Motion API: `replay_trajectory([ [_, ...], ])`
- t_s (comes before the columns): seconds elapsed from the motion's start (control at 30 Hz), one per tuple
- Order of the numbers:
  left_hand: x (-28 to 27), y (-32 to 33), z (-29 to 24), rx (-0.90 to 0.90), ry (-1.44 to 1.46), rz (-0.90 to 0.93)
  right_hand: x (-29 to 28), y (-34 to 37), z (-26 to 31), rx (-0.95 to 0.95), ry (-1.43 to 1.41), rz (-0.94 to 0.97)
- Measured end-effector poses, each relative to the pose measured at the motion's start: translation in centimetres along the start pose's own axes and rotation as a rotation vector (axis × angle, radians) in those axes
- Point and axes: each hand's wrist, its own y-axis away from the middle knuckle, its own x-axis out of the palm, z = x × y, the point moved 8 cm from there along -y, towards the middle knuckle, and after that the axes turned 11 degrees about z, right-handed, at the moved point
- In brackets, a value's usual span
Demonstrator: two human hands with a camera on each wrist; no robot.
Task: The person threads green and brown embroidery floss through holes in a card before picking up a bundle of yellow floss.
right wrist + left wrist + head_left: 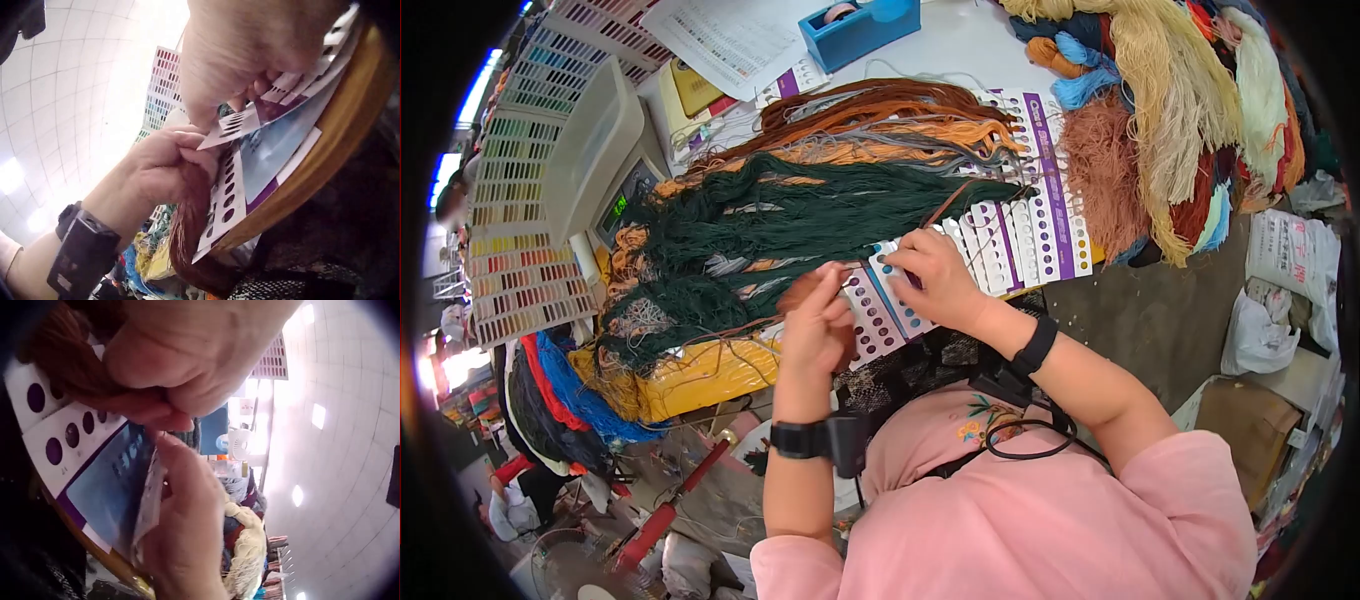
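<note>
My left hand (815, 325) holds a reddish-brown hank of yarn (189, 228), which hangs down from its fingers in the right wrist view. Under that yarn lies a shade card (868, 318) with rows of round dark colour samples. My right hand (940, 280) pinches a stiff white page (232, 128) of the card, lifted at an angle over a blue panel (109, 478). Both hands' fingertips come close together at the page edge in the left wrist view. Dark green yarn (780, 215) is spread on the table just beyond the hands.
Brown and orange yarn (880, 110) lies behind the green. A scale (605, 150) stands at left by colour charts (520, 200). More yarn hanks (1170, 110) hang over the right end. A blue tape dispenser (860, 30) sits at the back. The yellow table edge (715, 375) runs in front.
</note>
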Motion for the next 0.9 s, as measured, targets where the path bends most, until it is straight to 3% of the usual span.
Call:
replay_trajectory([
  [0.1,2.1,1.1,-0.2,-0.118,0.412,0.315,0.0,-0.3,-0.4,-0.053,-0.085,-0.031],
  [0.13,2.8,0.7,0.1,-0.152,0.221,0.369,-0.6,-0.5,-0.5,0.003,-0.216,-0.023],
  [0.23,2.3,-1.4,3.0,-0.263,-0.506,0.169,-0.3,-0.5,-2.0,0.218,-0.605,-0.086],
  [0.27,2.5,-1.4,2.4,-0.191,-0.737,0.096,0.7,-0.4,-2.7,0.247,-0.63,-0.01],
  [0.33,2.7,0.0,-1.4,-0.147,-0.994,0.007,0.1,-0.8,-0.9,0.099,-0.179,-0.014],
  [0.37,1.0,1.2,-3.7,-0.113,-0.804,-0.041,0.0,-0.9,0.2,0.03,0.043,-0.015],
  [0.4,-0.2,3.4,-6.6,-0.193,-0.703,-0.159,0.7,-0.7,0.5,0.105,0.141,0.103],
  [0.43,-2.2,5.0,-10.8,-0.027,-0.602,-0.07,0.9,-0.6,0.4,0.14,0.156,0.112],
  [0.47,-7.2,6.9,-15.6,0.155,-0.332,-0.084,1.1,-0.7,0.4,0.169,0.171,0.122],
  [0.5,-10.1,8.7,-19.6,0.304,-0.078,0.031,1.4,-0.9,0.4,0.195,0.184,0.134],
  [0.57,-23.6,14.6,-26.6,0.525,-0.002,-0.239,1.6,-0.9,0.5,0.183,0.214,0.134],
  [0.6,-22.4,15.6,-25.8,0.506,0.007,-0.281,1.7,-0.8,0.6,0.173,0.213,0.137],
  [0.67,-14.3,15.7,-20.2,0.421,-0.08,-0.352,1.7,-0.8,0.5,0.173,0.21,0.153],
  [0.7,-10.4,14.1,-16.4,0.318,-0.065,-0.218,1.4,-0.6,0.7,0.138,0.165,0.116],
  [0.73,-6.1,13.2,-12.3,0.222,-0.175,-0.282,1.1,-0.6,0.8,0.102,0.122,0.083],
  [0.77,-5.5,11.4,-9.4,0.107,-0.264,-0.045,0.8,-0.5,1.0,0.064,0.08,0.051],
  [0.8,-3.3,10.3,-6.8,0.078,-0.199,-0.034,-0.2,-0.6,1.8,0.011,0.043,-0.009],
  [0.9,2.3,7.0,-2.2,0.022,-0.108,0.121,0.4,0.1,1.9,0.3,-0.468,0.185],
])
